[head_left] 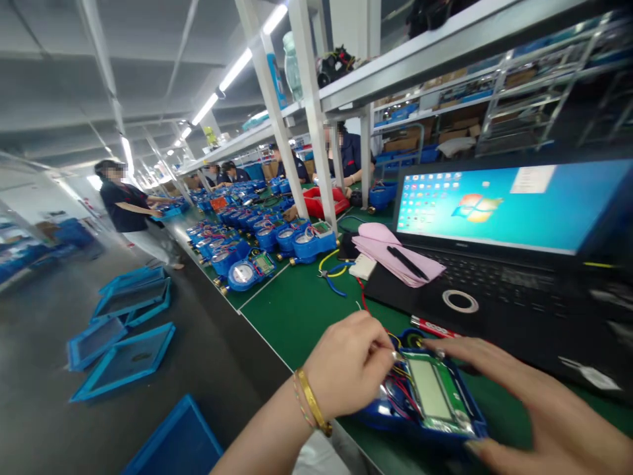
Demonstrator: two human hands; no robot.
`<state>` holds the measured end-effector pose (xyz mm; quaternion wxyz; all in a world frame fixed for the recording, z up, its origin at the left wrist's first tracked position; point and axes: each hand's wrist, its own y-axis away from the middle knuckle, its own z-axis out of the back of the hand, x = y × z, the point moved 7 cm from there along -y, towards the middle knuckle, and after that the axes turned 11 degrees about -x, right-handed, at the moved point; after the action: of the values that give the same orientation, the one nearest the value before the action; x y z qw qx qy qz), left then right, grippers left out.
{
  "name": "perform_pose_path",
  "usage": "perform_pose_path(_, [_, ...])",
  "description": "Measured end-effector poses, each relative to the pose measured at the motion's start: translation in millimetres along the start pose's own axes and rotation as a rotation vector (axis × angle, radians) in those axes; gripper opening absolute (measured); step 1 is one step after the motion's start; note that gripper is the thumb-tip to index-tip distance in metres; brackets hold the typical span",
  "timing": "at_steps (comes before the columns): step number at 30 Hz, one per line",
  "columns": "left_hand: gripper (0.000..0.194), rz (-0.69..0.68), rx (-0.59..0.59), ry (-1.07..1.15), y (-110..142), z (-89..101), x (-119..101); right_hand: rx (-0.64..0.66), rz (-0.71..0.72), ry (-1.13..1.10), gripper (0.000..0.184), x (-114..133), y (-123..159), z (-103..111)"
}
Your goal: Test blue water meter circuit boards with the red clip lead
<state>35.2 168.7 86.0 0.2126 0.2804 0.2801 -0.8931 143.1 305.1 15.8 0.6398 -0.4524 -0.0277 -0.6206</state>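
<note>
Near edge of green bench [297, 310]: blue meter unit [425, 402] lies open-faced, green circuit board with grey LCD panel [429, 390] facing up, red and yellow wires bunched at its left side. Left hand [349, 366], gold bracelet on the wrist, is curled, fingertips pinched at the board's upper left corner by the wires; what's between them is too small to tell. Right hand [534, 409] is spread flat, fingers stretched along the unit's top and right edges, touching it. Just behind: red marker [432, 326], open black laptop [499, 264] with tape ring [459, 301] on it, pink cloth [395, 254]. Blue-handled pliers [333, 270] further back. Rows of blue meters [257, 241] run down the bench; other workers sit far along. Blue trays [126, 316] lie on the floor left.
</note>
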Motion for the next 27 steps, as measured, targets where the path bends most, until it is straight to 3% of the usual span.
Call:
perform_pose_path(5, [0.02,0.209,-0.009,0.145,-4.4,-7.3,16.6,0.122,-0.038,-0.019,0.065,29.5,-19.5,7.0])
perform_pose_path(12, [0.03,0.46,0.016,0.447,-6.1,-19.8,31.9,0.14,-0.089,-0.079,0.067,33.0,-26.1,10.0])
perform_pose_path(15, [0.029,0.494,0.018,0.518,-7.0,-18.9,31.6,0.146,-0.073,-0.057,0.068,36.0,-26.9,11.7])
perform_pose_path(18, [0.03,0.39,-0.009,0.398,-9.0,-11.1,27.2,0.14,-0.062,-0.04,0.068,35.8,-28.2,13.1])
perform_pose_path(22, [0.025,0.061,-0.062,0.036,-8.1,0.1,11.7,0.102,-0.04,-0.066,0.067,32.1,-30.0,14.4])
perform_pose_path(24, [0.046,-0.041,0.036,-0.05,-3.9,-7.9,7.5,0.1,-0.027,-0.071,0.068,33.0,-30.7,15.2])
perform_pose_path(27, [0.064,-0.055,0.189,-0.077,2.0,-24.5,10.8,0.139,-0.036,-0.046,0.067,39.8,-32.1,16.8])
